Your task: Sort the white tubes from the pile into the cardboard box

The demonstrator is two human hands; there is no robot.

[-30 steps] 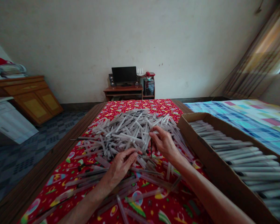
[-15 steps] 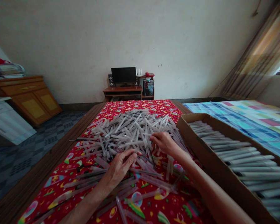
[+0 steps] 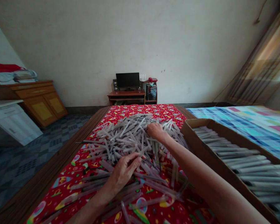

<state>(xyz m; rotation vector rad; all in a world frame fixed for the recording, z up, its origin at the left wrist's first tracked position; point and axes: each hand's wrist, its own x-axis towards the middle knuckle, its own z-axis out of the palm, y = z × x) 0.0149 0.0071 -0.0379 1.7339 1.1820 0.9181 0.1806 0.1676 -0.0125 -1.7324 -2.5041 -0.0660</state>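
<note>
A large heap of translucent plastic tubes (image 3: 121,133), some with dark parts, is spread over a red patterned cloth (image 3: 144,109). My left hand (image 3: 127,168) is low at the heap's near side, thumb and fingers closed together. A pale tube (image 3: 143,151) shows at its fingertips and seems to be pinched there. My right hand (image 3: 155,130) reaches farther into the heap, its fingers bent down among the tubes. What those fingers grip is hidden. Nearer me, several loose tubes (image 3: 154,184) lie scattered on the cloth.
A long cardboard box (image 3: 208,155) at the right holds rows of pale tubes with dark ends (image 3: 256,165). Beyond it is a bed with a checked cover (image 3: 224,116). A desk with a monitor (image 3: 128,80) stands by the wall; cabinets (image 3: 40,104) are at the left.
My right hand has moved forward and slightly left, deeper into the heap. My left hand stays near the same tubes, fingers still together. The whole view has shifted slightly.
</note>
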